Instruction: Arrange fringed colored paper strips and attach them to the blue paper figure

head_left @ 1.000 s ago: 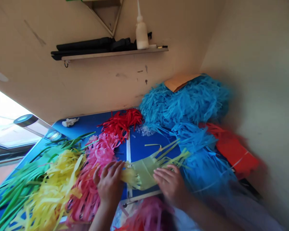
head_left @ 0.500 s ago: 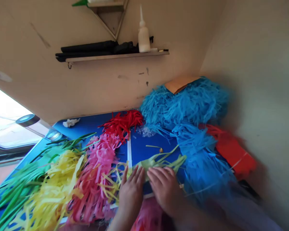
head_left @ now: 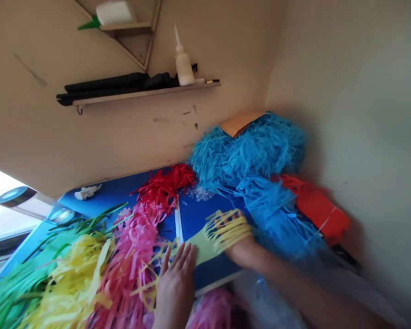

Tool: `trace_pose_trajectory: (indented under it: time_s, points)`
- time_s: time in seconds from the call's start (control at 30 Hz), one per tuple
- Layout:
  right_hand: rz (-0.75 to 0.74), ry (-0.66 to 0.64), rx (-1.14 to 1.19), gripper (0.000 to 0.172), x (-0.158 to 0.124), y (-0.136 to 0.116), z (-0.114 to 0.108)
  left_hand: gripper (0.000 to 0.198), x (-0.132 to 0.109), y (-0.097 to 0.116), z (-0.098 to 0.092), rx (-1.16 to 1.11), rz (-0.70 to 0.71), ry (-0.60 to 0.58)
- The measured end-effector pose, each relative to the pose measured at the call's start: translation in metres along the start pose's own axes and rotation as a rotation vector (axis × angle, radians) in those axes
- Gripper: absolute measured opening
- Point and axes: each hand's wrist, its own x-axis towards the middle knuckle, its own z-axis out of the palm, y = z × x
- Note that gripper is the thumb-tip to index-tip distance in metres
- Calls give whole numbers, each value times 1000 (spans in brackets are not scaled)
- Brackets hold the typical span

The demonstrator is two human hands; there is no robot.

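A pale yellow fringed sheet of paper [head_left: 202,244] lies on the blue table, its middle uncut and its right end cut into thin strips. My left hand [head_left: 178,276] rests flat at the sheet's left end, fingers stretched out. My right hand [head_left: 242,246] reaches under the right-end strips, which drape in loops across its fingers and back. Its fingers show only in part between the strips and look extended. More yellow strips [head_left: 147,283] stick out left of my left hand, over pink fringe.
Pink fringe [head_left: 137,246], yellow fringe [head_left: 75,278] and green fringe [head_left: 20,283] lie left. Red fringe [head_left: 169,185] is behind. Blue fringe [head_left: 250,151] bears a brown envelope [head_left: 241,123]. Red paper [head_left: 325,210] lies right. A shelf [head_left: 140,93] holds a bottle [head_left: 185,66].
My right hand has gone from lying flat on the sheet to being under its right-end strips, lifting them. My left hand stays on the sheet. The view has shifted slightly.
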Motion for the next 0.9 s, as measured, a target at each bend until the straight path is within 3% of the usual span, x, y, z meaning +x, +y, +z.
trace_pose_trajectory:
  time_s: [0.07,0.13,0.23,0.3,0.33,0.37,0.43,0.5,0.57,0.7,0.8,0.9]
  points:
    - [83,-22,-40,27,-27,38,-30,46,-7,11,14,-47,-8,-58]
    - [142,-34,-77,16,-54,60,-63,49,-12,25,27,-93,-16,-124]
    - [244,246,-172,30,-77,48,-90,52,-14,39,35,-146,-32,-193]
    - [75,359,-68,22,-79,20,-81,50,-11,42,34,-179,-35,-231]
    - [-75,303,25,14,-76,5,-70,50,-10,42,31,-197,-34,-248]
    - [-198,200,110,18,-73,-7,-55,48,-9,40,28,-218,-31,-261]
    - [-267,41,245,30,-64,-18,-23,46,-9,35,22,-277,-13,-267]
    - [-196,-14,340,21,-55,-13,2,42,-12,26,17,-359,-1,-235]
    - [-103,-45,378,10,-49,-2,13,35,-16,17,13,-435,-51,-176]
    - [16,-127,317,21,-32,5,4,26,-18,4,12,-482,-324,-108]
    - [107,-179,247,18,-16,-4,-1,24,-10,3,14,-402,-559,-233]
    - [168,-206,187,14,-2,-10,2,24,3,5,13,-302,-657,-398]
